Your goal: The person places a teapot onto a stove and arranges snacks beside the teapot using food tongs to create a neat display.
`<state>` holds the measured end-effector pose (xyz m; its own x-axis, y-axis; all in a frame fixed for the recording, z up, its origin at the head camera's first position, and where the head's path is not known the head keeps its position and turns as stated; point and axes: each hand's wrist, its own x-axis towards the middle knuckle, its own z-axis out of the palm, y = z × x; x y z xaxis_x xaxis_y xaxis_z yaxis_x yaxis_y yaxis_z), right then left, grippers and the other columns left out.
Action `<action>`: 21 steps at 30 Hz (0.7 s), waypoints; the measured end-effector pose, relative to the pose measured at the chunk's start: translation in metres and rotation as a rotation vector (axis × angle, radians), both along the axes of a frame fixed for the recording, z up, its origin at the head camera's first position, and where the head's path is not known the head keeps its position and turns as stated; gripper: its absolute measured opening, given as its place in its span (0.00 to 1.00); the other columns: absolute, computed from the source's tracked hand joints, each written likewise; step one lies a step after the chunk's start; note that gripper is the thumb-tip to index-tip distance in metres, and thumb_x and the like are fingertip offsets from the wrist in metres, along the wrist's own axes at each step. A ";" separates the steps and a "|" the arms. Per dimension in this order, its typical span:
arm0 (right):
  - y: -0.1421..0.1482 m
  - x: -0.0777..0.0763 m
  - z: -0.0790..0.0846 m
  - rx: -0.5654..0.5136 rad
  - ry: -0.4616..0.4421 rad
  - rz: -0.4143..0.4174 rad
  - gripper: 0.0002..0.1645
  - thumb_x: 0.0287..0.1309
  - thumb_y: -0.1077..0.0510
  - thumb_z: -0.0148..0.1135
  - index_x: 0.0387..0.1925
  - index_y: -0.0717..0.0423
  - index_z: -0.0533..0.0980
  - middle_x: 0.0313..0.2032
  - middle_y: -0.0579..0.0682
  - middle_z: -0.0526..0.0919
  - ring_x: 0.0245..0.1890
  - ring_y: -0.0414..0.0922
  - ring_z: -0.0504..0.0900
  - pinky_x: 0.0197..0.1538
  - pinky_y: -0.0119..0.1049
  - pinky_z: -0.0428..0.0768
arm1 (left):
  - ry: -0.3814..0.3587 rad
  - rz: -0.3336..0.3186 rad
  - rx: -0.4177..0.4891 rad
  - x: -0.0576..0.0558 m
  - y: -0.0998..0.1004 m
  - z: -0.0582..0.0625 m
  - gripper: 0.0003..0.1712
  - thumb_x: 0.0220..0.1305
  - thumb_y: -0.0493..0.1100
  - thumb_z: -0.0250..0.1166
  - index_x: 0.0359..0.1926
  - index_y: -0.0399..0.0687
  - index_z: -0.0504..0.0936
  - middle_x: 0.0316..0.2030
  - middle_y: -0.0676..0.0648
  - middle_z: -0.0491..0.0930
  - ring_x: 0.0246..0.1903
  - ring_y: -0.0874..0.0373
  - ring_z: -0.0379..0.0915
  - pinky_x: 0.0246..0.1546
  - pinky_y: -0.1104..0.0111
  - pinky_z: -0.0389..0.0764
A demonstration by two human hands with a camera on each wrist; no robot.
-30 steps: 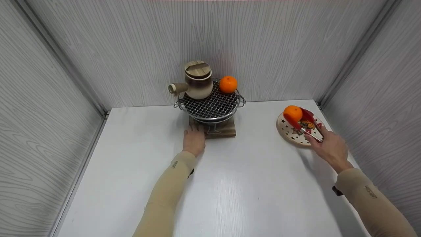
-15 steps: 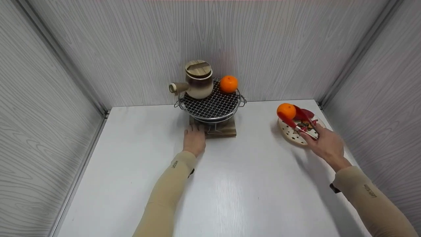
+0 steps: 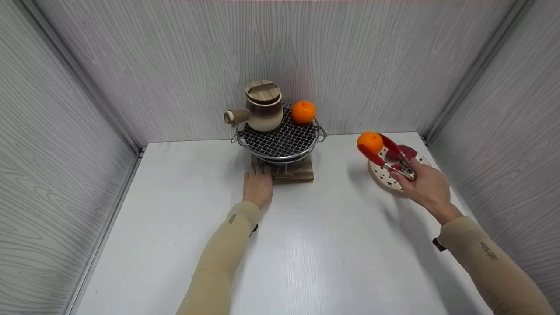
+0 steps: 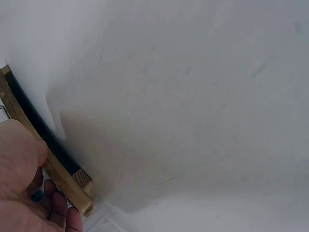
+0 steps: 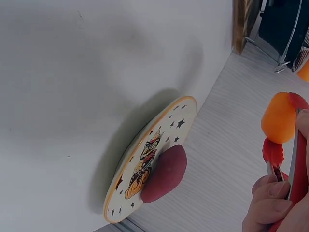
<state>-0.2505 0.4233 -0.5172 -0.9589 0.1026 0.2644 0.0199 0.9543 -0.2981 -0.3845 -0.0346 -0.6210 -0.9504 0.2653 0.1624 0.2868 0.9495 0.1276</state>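
My right hand [image 3: 424, 183] grips a pair of red-tipped tongs [image 3: 373, 156] in the head view. Between the tong tips an orange [image 3: 370, 142] is held above the left rim of a star-patterned plate [image 3: 385, 178]. On that plate lies a dark-red oblong thing [image 5: 166, 174], like a sweet potato. My left hand [image 3: 258, 186] holds the front left corner of a wooden base [image 3: 302, 175]; the left wrist view shows thumb and fingers around the board [image 4: 63, 179]. Above the base stands a round grill with a wire mesh [image 3: 280, 142].
A brown and cream side-handled pot [image 3: 266, 116] with a wooden lid [image 3: 262, 91] stands on the mesh's left. A second orange [image 3: 303, 112] sits at the mesh's back right. Pale wood-grain walls border the white table [image 3: 306, 245] at the back and sides.
The right hand has moved left and slightly up with the tongs, carrying the orange from over the plate to beyond its left rim. The left hand stays at the wooden base.
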 end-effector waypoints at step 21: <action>-0.017 -0.012 0.030 0.019 0.120 0.060 0.36 0.70 0.30 0.70 0.63 0.54 0.82 0.36 0.59 0.87 0.30 0.59 0.81 0.31 0.46 0.70 | -0.027 0.008 0.004 0.001 0.001 0.004 0.42 0.72 0.39 0.75 0.80 0.34 0.68 0.74 0.26 0.73 0.71 0.31 0.73 0.70 0.41 0.79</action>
<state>-0.2622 0.4058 -0.4874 -0.9244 0.0399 0.3793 -0.0723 0.9581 -0.2770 -0.3836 -0.0341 -0.6169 -0.9567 0.2567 0.1375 0.2752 0.9512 0.1393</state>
